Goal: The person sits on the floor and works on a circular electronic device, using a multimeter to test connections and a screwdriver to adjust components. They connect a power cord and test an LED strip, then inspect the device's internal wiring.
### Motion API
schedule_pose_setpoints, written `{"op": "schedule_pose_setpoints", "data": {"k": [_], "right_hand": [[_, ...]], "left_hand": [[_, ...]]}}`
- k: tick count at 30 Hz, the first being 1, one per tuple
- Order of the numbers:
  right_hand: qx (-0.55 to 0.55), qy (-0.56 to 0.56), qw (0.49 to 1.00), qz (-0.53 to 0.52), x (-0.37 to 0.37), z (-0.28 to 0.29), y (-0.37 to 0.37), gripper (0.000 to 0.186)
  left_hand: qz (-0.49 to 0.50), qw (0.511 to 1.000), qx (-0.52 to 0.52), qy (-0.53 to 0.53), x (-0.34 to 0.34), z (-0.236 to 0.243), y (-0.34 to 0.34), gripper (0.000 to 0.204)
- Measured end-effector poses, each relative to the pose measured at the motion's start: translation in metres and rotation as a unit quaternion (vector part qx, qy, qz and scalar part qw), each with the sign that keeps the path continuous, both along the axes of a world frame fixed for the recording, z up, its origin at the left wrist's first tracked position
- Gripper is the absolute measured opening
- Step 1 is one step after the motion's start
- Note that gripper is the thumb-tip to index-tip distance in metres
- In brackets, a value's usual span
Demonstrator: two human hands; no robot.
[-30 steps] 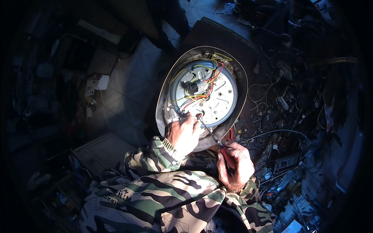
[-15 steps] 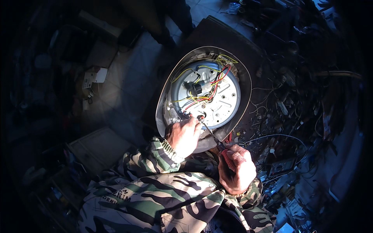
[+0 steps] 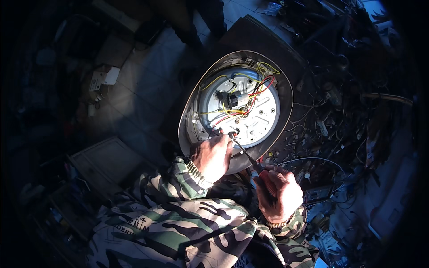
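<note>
An oval appliance housing (image 3: pixel 289 96) lies with its inside up, and a round silver metal plate (image 3: pixel 261 119) sits within it. Red and yellow wires (image 3: pixel 257 96) cross the plate around a black plastic part (image 3: pixel 232 101). My left hand (image 3: pixel 211 156) rests over the housing's near rim, its fingers pinched beside a small orange-red terminal (image 3: pixel 233 134); what they hold is hidden. My right hand (image 3: pixel 280 195) grips the red and black handle of a screwdriver (image 3: pixel 268 182). Its thin shaft slants up and left, with the tip at the terminal by my left fingertips.
The housing stands on a dark board (image 3: pixel 250 33). Loose wires and small scrap parts (image 3: pixel 319 129) litter the right side. A flat panel (image 3: pixel 105 163) lies at the left, and a white box (image 3: pixel 105 78) is farther off. Someone's dark-clothed legs (image 3: pixel 196 22) stand at the far side.
In the picture, the housing has shifted slightly right. My right hand has moved a little right with the screwdriver, whose tip stays at the terminal. My left hand keeps its pinch.
</note>
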State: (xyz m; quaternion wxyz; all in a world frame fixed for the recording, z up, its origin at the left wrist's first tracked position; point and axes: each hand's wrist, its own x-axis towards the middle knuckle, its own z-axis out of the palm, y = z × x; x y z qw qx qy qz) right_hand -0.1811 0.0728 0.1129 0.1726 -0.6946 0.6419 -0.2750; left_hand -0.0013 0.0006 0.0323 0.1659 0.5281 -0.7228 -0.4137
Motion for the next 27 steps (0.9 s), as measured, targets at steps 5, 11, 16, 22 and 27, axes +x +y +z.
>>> {"op": "schedule_pose_setpoints", "data": {"k": [5, 11, 16, 22, 27], "right_hand": [[0.010, 0.090, 0.996, 0.027, -0.005, 0.004, 0.003, 0.039], [-0.005, -0.012, 0.998, 0.054, 0.002, 0.006, -0.009, 0.033], [-0.041, -0.023, 0.998, 0.032, 0.006, -0.004, -0.004, 0.037], [-0.032, 0.061, 0.996, 0.064, 0.000, 0.000, -0.003, 0.036], [-0.045, 0.000, 0.999, 0.011, 0.008, 0.003, -0.011, 0.035]], "left_hand": [[-0.010, 1.000, 0.001, 0.008, 0.002, 0.001, -0.003, 0.013], [0.031, 0.998, -0.045, -0.004, -0.003, -0.003, 0.000, 0.019], [0.033, 0.999, -0.031, -0.015, -0.005, -0.009, 0.000, 0.018], [0.025, 0.999, -0.032, -0.020, -0.002, -0.005, 0.000, 0.019], [0.022, 0.999, -0.049, 0.000, -0.003, -0.006, -0.002, 0.020]]}}
